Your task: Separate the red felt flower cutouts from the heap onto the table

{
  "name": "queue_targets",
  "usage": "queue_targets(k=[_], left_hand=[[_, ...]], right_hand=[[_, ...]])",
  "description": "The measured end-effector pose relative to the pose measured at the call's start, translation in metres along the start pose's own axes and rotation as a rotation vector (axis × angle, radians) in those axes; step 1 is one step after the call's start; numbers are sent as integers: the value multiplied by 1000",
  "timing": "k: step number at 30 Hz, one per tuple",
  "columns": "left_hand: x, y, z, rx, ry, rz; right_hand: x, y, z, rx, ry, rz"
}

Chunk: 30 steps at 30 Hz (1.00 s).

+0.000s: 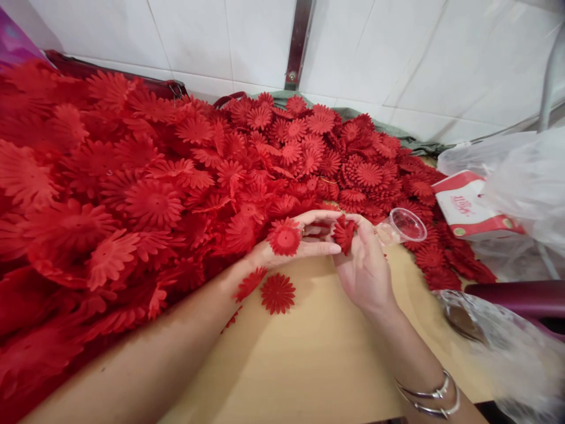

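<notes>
My right hand point(364, 265) pinches a small, cupped, dark red artificial flower petal piece point(344, 234) between thumb and fingers. From the left, the fingers and thumb of my left hand point(309, 235) close in around the same piece, and its fingertips meet it. Against the back of my left hand rests a flatter, brighter red petal disc point(285, 237). Just below, a loose dark red petal disc point(278, 293) lies on the tan tabletop point(309, 353). Another petal disc point(249, 284) leans by my left wrist. What sits inside the cupped piece is hidden.
A large heap of red petal discs point(154, 203) covers the left and back of the table. Right of my hands are a clear plastic cup point(408, 225), a red-and-white box point(470, 203) and clear plastic bags point(525, 182). Behind stands a white tiled wall point(375, 53).
</notes>
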<state>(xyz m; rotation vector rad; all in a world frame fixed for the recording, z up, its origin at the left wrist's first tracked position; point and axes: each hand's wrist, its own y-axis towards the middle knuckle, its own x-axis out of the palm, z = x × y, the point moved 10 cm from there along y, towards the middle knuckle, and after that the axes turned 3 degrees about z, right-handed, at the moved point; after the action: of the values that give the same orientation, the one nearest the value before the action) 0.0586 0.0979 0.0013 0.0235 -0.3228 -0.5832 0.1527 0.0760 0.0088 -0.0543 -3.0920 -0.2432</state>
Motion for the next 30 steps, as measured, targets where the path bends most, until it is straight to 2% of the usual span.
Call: queue_targets(k=[2,6,9,11,16,20,23,26,30], left_hand=[[4,-2,7,49,76,-10],[-6,-3,21,150,174,132],[-12,-2,22,157,165,174],[-18,-1,17,137,80,199],[-29,3,-7,-15,-370,274],[-35,4,-16,-125,-517,329],[-34,5,-15,-135,-494,307],[-32,5,-9,-66,-386,310],[-24,4,-7,-30,-170,318]], right_hand=[[8,-2,0,44,104,-18],[20,-6,3,119,189,-93],[21,-6,6,145,232,-99],[20,-4,5,144,272,-83],[4,1,-10,18,269,26],[-9,5,-11,16,208,60],[-10,7,-7,55,221,55],[-8,6,-5,75,262,54],[-6,1,-13,-20,173,66]])
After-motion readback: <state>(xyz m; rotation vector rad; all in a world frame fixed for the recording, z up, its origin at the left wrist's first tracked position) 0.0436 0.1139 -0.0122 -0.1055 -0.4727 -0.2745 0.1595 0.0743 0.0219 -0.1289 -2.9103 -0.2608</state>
